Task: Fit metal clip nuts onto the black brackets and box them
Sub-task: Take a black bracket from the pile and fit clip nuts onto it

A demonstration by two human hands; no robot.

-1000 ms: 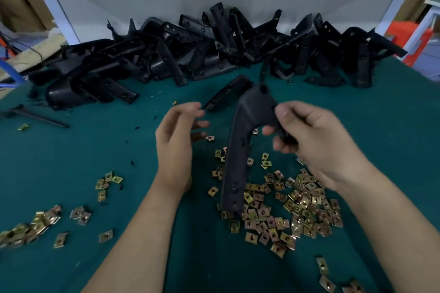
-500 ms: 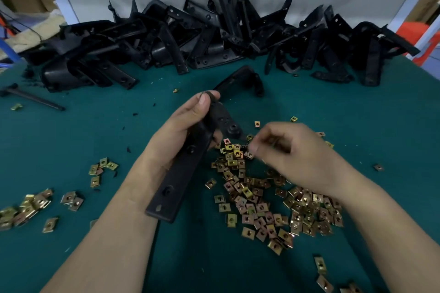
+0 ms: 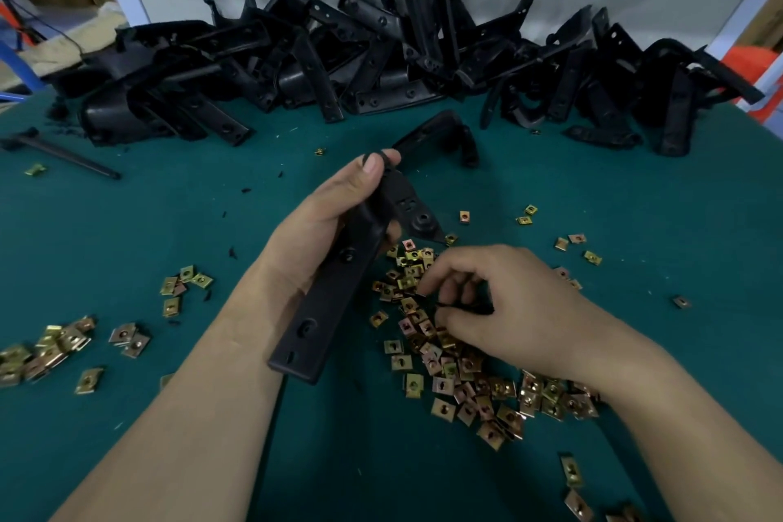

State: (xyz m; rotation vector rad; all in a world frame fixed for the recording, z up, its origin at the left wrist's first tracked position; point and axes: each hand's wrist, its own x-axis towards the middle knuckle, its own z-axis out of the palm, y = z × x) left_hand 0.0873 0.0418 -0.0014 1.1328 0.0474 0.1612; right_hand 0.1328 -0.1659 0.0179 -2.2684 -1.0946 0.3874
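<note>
Left hand (image 3: 322, 233) gripping one black bracket (image 3: 339, 280) above the table (image 3: 127, 233); right hand (image 3: 508, 309) down in the clip nuts (image 3: 466, 369).

Bracket held tilted, long flat arm pointing back toward the wrist, bent end up by the thumb; left fingers wrapped closed around its upper part. Right fingers (image 3: 449, 288) curled, tips pinched together on top of the nut pile just right of the bracket; can't tell if a nut is actually held. Smaller nut cluster (image 3: 46, 348) at far left, strays scattered around. One loose bracket (image 3: 440, 136) lies just beyond the left thumb. Big heap of brackets (image 3: 381, 64) along the back edge.
</note>
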